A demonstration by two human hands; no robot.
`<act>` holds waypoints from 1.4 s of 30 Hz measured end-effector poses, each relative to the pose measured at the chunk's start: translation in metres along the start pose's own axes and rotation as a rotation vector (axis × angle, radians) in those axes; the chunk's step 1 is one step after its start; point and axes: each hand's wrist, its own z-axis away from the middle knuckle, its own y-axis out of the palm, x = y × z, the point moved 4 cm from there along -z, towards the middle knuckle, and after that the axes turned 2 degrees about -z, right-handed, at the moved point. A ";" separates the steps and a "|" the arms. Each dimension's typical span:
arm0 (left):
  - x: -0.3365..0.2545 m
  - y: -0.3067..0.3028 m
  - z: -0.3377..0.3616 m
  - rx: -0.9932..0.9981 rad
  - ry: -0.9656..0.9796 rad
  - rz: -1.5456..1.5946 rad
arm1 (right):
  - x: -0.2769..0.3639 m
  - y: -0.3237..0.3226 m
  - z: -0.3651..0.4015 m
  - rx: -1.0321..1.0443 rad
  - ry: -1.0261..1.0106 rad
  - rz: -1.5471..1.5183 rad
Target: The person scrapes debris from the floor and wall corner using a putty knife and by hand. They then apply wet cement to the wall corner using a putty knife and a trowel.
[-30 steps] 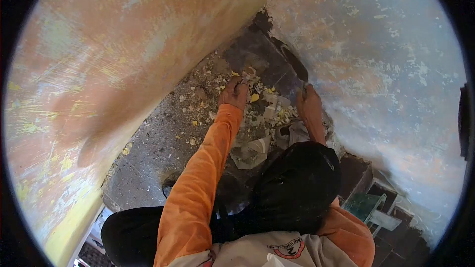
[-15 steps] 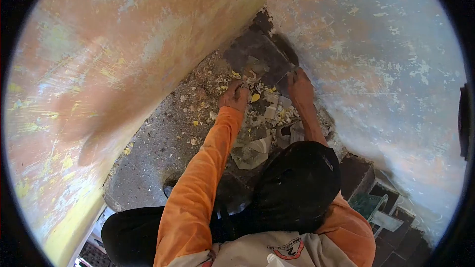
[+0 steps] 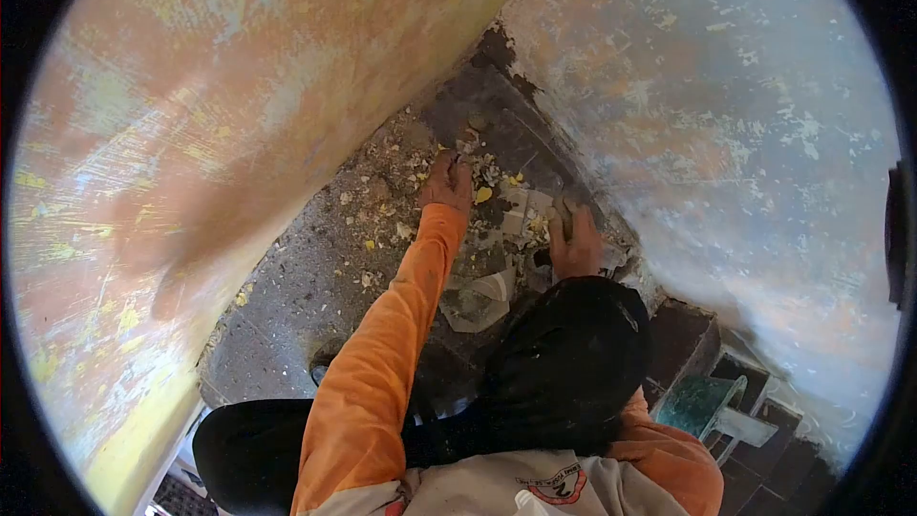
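My left hand (image 3: pixel 446 182), in an orange sleeve, is down at the loose paint chips (image 3: pixel 420 215) on the floor. Its fingers are bent and closed; whatever lies between them is too small to make out. By the wall on the right, my right hand (image 3: pixel 576 247) reaches down past my knee over the rubble, its fingers stretched and a little apart. Just left of it are pale flat flakes (image 3: pixel 516 212). A yellow chip (image 3: pixel 483 195) lies close to my left hand. Nearer my knee is a larger crumpled translucent sheet (image 3: pixel 478 302).
Two scraped walls, one orange-yellow (image 3: pixel 239 115) and one blue-grey (image 3: pixel 726 115), meet in the corner ahead. Dark floor tiles (image 3: pixel 478 100) show there. Behind my right knee stands a green object (image 3: pixel 699 403) beside a pale flat piece (image 3: pixel 750 427).
My right hand has come back from the foot of the right wall toward my knee, down to the rubble. The left hand has barely moved.
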 end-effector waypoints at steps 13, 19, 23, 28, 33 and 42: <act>-0.004 0.017 -0.013 0.118 0.086 -0.123 | 0.012 0.012 -0.017 0.002 0.077 0.092; -0.023 0.023 -0.013 0.139 -0.044 -0.096 | -0.041 0.043 -0.077 0.101 0.219 0.014; 0.012 0.020 -0.009 0.032 -0.003 0.001 | -0.046 0.057 -0.098 0.060 0.043 0.079; 0.045 0.027 -0.016 0.078 -0.069 -0.056 | -0.046 0.068 -0.114 0.122 0.118 0.110; 0.021 0.035 -0.010 0.102 -0.007 -0.043 | -0.038 0.054 -0.130 0.206 0.199 0.118; -0.008 0.015 -0.001 0.053 -0.022 0.075 | -0.026 0.030 -0.099 0.066 0.133 0.066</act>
